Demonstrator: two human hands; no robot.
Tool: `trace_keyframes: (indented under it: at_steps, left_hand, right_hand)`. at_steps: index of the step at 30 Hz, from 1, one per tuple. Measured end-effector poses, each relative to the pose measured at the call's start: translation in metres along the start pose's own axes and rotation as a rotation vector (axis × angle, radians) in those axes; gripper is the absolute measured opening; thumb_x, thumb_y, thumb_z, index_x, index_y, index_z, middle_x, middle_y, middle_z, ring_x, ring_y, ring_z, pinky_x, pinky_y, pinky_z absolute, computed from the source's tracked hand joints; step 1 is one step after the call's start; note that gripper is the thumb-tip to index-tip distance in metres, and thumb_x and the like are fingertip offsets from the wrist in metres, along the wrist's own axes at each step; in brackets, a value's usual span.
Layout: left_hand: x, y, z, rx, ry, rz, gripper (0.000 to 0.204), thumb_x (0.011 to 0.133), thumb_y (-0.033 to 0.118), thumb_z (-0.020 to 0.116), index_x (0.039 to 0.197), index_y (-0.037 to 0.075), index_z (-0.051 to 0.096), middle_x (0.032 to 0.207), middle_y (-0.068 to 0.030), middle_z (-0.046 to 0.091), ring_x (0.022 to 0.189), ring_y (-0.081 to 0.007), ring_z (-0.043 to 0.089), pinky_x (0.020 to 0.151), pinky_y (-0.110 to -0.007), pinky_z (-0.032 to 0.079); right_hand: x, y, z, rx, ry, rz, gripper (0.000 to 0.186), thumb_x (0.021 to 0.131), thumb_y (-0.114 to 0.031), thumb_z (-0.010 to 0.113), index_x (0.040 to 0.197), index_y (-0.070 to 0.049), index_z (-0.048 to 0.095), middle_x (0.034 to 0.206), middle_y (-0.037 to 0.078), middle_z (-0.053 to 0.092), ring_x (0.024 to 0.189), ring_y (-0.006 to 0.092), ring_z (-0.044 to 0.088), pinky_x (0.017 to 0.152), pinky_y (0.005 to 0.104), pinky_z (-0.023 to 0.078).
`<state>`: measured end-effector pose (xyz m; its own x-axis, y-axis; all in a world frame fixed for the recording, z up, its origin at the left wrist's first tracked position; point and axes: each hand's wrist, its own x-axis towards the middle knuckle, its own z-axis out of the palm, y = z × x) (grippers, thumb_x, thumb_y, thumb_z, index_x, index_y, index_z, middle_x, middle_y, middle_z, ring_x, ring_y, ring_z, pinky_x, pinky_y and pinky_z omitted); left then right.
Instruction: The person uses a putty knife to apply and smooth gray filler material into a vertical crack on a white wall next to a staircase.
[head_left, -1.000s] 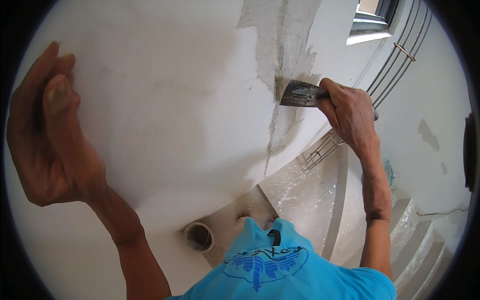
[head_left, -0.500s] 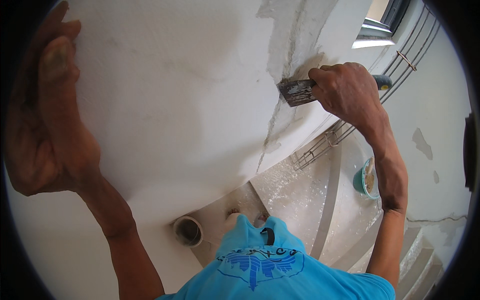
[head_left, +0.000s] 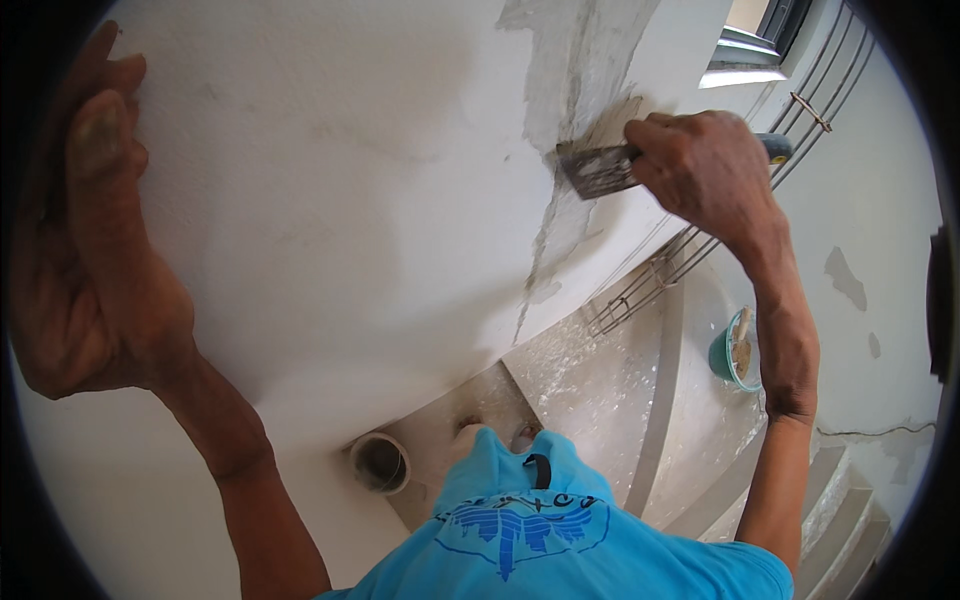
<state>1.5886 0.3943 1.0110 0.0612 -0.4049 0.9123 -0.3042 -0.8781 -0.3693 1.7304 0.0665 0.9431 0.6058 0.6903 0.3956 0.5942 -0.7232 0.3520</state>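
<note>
The right hand (head_left: 705,172) is clenched around a scraper (head_left: 602,172), its fingers wrapped over the tool and the butt of the handle (head_left: 780,149) poking out behind the fist. A small round yellow mark (head_left: 780,157) shows on that handle, too small to make out. The scraper's wide, smeared blade points to the person's left, its edge at the crack (head_left: 533,275) in the white wall (head_left: 330,190), beside the lower part of a bare grey patch (head_left: 590,70). The left hand (head_left: 115,250) is raised at the far left with its fingers extended and slightly bent, the thumb next to them, and nothing visible in its grasp; whether the fingertips touch the wall, I cannot tell. The person wears a bright blue shirt (head_left: 660,550) whose printed design (head_left: 505,530) is in darker blue, with a curved line of black lettering (head_left: 550,500) above it, bent by folds and only partly legible. Below, a pale bucket (head_left: 403,478) stands on the floor near the foot of the wall. To the right, just beside the right forearm, is a green bucket (head_left: 721,358) with something brownish inside. Thin metal bars (head_left: 820,112) run down from beside the window (head_left: 748,48).
</note>
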Motion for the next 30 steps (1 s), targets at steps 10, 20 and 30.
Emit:
trace_keyframes:
  at_steps: [10,20,30]
  left_hand:
    - [0.002,0.005,-0.004,0.025,-0.029,-0.11,0.01,0.09,0.0,0.065,0.088,-0.008,0.071,0.095,-0.0191,0.073,0.087,-0.024,0.074,0.069,-0.028,0.059]
    - [0.001,0.003,-0.001,-0.057,0.025,-0.071,0.009,0.091,-0.002,0.064,0.089,-0.009,0.07,0.099,-0.0213,0.072,0.091,-0.0277,0.073,0.073,-0.033,0.059]
    - [0.021,-0.026,0.029,-0.726,0.039,0.363,0.021,0.097,-0.002,0.051,0.114,-0.013,0.05,0.048,0.0014,0.042,0.035,-0.0012,0.03,0.033,-0.016,0.023]
  right_hand:
    - [0.002,-0.016,0.024,0.13,0.034,-0.082,0.014,0.079,-0.012,0.058,0.086,-0.014,0.07,0.07,0.003,0.067,0.063,0.0233,0.066,0.055,0.0394,0.052]
    - [0.005,0.021,-0.002,0.051,0.246,-0.125,0.005,0.082,-0.014,0.067,0.079,-0.01,0.067,0.058,0.004,0.061,0.048,0.018,0.058,0.047,0.0339,0.047]
    - [0.015,-0.006,0.025,0.188,0.353,-0.171,0.009,0.083,-0.015,0.063,0.089,-0.014,0.07,0.074,0.001,0.069,0.051,0.0179,0.06,0.046,0.0337,0.048]
